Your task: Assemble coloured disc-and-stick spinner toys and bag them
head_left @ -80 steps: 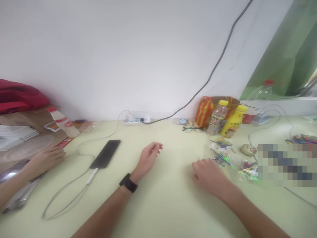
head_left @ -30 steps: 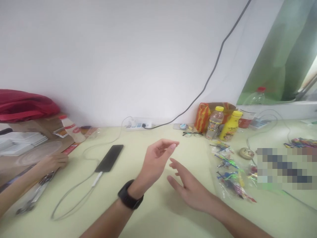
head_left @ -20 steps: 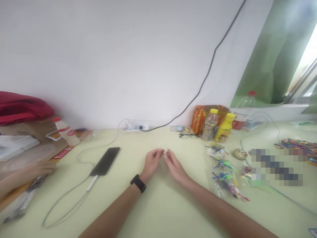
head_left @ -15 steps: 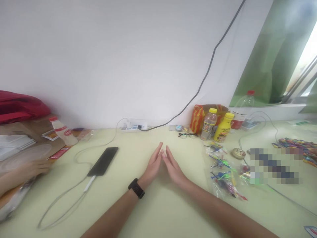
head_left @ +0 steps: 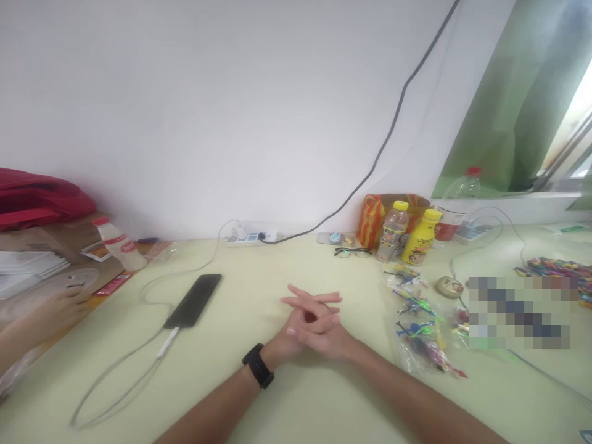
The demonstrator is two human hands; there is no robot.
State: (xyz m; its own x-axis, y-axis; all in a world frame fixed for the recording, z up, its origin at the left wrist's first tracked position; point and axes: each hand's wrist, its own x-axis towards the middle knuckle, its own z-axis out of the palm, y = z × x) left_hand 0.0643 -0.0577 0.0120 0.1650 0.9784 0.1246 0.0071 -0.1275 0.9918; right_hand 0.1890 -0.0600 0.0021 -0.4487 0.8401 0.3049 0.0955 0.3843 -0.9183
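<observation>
My left hand (head_left: pixel 290 333) and my right hand (head_left: pixel 329 338) meet over the middle of the pale table (head_left: pixel 296 413). Their stretched fingers cross and interlace, pointing past each other, and the thumbs lie close together. Neither hand holds an object; some fingers are hidden behind others. A black watch (head_left: pixel 258 365) circles my left wrist. Nearest to the left of my hands lies a dark phone (head_left: pixel 194 301) with a white charging cable (head_left: pixel 167 343) plugged in. To the right lie several clear packets of small colourful plastic toys (head_left: pixel 419 327).
Along the wall stand a power strip (head_left: pixel 250 235), glasses (head_left: pixel 352 252), a clear bottle (head_left: pixel 392 234) and a yellow bottle (head_left: pixel 422 237). A tape roll (head_left: pixel 449 287) lies right. At left, another person's hand (head_left: pixel 65 311) rests near a red-capped bottle (head_left: pixel 121 246).
My hands have gone from upright palms tilted together at the fingertips to crossed, interlaced fingers, slightly lower. The other person's hand at left has shifted a little.
</observation>
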